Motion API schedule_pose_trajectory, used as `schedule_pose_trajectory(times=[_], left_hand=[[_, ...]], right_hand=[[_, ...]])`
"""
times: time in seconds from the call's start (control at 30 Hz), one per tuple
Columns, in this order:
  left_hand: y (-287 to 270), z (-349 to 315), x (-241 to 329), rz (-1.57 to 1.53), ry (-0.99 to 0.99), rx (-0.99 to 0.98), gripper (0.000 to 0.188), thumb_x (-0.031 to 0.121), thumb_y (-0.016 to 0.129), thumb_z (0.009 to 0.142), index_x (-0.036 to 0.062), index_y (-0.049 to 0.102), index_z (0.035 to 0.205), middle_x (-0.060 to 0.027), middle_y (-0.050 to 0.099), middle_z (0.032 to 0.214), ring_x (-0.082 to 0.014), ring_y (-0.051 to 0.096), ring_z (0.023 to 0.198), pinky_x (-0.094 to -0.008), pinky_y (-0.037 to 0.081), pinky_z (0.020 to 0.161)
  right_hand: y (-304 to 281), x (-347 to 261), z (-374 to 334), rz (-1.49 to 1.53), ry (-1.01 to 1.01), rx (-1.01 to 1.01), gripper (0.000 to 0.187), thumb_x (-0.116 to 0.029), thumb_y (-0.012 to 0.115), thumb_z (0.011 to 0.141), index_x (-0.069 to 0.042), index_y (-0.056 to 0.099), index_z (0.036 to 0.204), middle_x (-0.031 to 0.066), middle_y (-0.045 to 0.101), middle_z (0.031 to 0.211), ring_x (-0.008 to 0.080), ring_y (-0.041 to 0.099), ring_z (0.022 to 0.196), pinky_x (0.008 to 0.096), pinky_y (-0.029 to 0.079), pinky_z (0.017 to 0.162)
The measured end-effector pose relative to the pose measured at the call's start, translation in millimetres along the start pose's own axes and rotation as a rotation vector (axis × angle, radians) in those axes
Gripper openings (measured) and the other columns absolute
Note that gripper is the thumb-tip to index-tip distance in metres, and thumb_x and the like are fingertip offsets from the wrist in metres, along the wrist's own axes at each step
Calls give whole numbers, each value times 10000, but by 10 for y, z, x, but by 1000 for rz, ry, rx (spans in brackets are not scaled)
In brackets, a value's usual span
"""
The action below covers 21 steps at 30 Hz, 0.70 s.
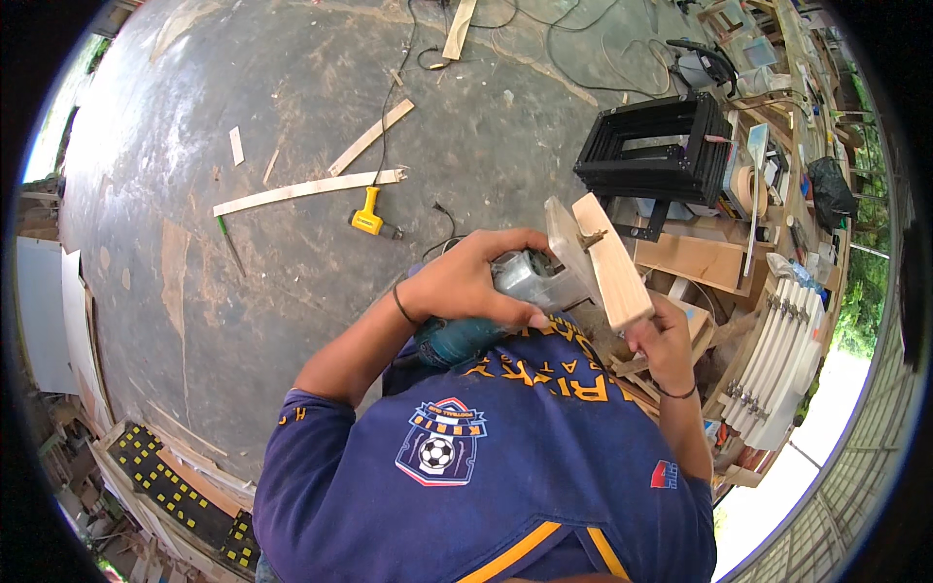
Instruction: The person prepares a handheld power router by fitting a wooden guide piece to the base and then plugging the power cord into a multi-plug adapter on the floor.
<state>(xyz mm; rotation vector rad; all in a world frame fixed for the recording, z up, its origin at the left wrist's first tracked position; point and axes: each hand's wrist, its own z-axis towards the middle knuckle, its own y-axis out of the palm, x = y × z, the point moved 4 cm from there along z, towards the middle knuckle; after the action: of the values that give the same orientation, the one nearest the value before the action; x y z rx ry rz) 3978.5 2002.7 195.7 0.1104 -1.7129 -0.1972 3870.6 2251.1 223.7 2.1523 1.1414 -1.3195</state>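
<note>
Grey concrete floor (292, 107) spreads behind everything. Against it a black frame (656, 146) stands beyond the wood block (614, 267). Left of the block sits the teal drill (486, 321), its bit through the block. The left hand (466, 282) is wrapped around the drill; the right hand (666, 340) grips the block's lower end. A yellow tool (369, 216) lies far left of the block.

Blue jersey (486, 486), football crest on chest, yellow lettering, orange trim; dark bands on both wrists.
</note>
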Motion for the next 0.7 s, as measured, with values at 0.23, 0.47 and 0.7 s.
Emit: schedule_pose_trajectory(times=[0.23, 0.47, 0.7], left_hand=[[55, -53, 106, 212, 240, 5, 665, 291, 842, 598, -7, 583, 1133, -142, 643, 1027, -248, 629, 950, -331, 472, 853], [86, -59, 92, 214, 308, -4, 636, 284, 839, 594, -2, 596, 1106, -140, 647, 1008, -244, 632, 934, -334, 479, 834], [80, -47, 115, 165, 267, -27, 591, 263, 820, 601, 8, 613, 1092, -120, 653, 1013, -226, 629, 943, -321, 473, 854]], right_hand=[[33, 85, -36, -93, -156, -66, 606, -274, 786, 772, 82, 532, 1191, 82, 635, 1033, 112, 585, 929, 250, 460, 831], [7, 171, -77, -158, -182, -17, 512, -210, 786, 766, 77, 574, 1133, 54, 642, 930, 87, 575, 812, 226, 461, 706], [62, 111, -119, -188, -185, 13, 459, -236, 798, 740, 58, 620, 1045, 10, 625, 795, 45, 511, 669, 199, 401, 576]])
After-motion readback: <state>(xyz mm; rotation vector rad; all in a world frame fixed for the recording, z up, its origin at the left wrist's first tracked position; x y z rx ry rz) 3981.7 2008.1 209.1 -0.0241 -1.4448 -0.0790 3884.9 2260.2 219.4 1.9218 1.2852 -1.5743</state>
